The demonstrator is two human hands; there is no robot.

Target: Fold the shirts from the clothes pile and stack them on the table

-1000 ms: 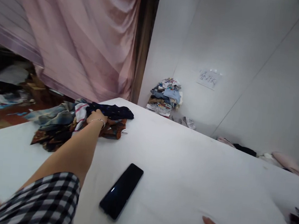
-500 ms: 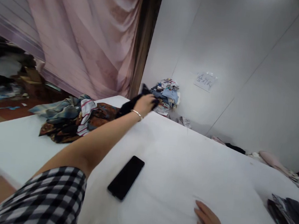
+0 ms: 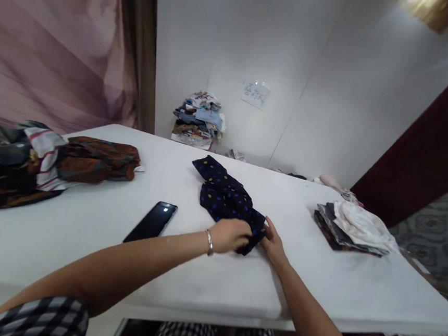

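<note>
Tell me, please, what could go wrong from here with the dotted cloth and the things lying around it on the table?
Both hands, left hand and right hand, grip the near end of the dotted cloth.

1. The phone lies close to the left forearm; a sweep of the arm or cloth could knock it.

2. The hands work near the table edge, so a loose end might slide off.

3. Spread rightward, the cloth could disturb the folded stack.
</note>
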